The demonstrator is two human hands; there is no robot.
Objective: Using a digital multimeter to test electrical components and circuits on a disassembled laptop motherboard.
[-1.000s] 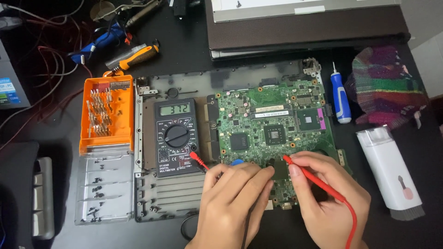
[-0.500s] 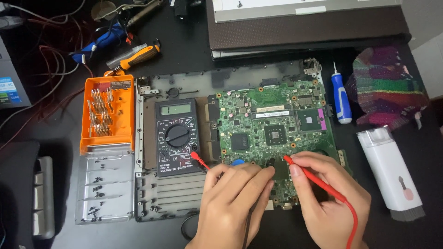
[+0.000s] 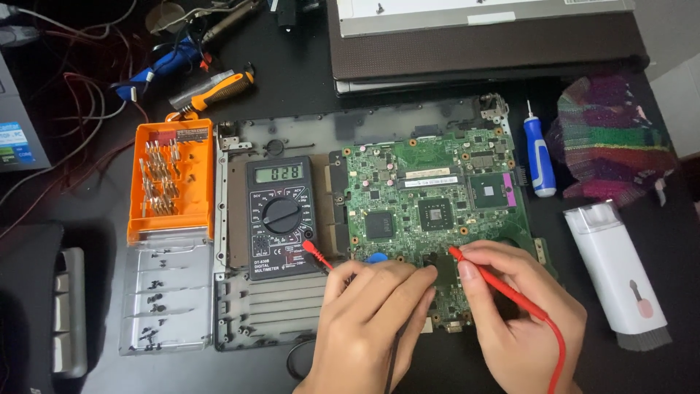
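Observation:
A green laptop motherboard (image 3: pixel 430 197) lies on a grey laptop base (image 3: pixel 277 306). My right hand (image 3: pixel 525 321) pinches a red test probe (image 3: pixel 496 281), its tip touching the board's lower middle. My left hand (image 3: pixel 372 328) rests on the board's lower left edge beside it, fingers closed around a thin dark probe lead (image 3: pixel 391 361) that hangs from under the hand. A black multimeter (image 3: pixel 281 217) sits left of the board, its display lit, with a red plug (image 3: pixel 315 253) in its lower right socket.
An orange screwdriver-bit case (image 3: pixel 171 182) with a clear open lid (image 3: pixel 166 292) lies at left. A blue screwdriver (image 3: pixel 539 157), a colourful cloth (image 3: pixel 609 138) and a white cleaning tool (image 3: pixel 620 277) are at right. A closed laptop (image 3: pixel 481 36) is behind; cables and an orange-handled tool (image 3: pixel 215 91) are upper left.
The digits on the multimeter display have changed. Both hands stay in place on the board with the probes.

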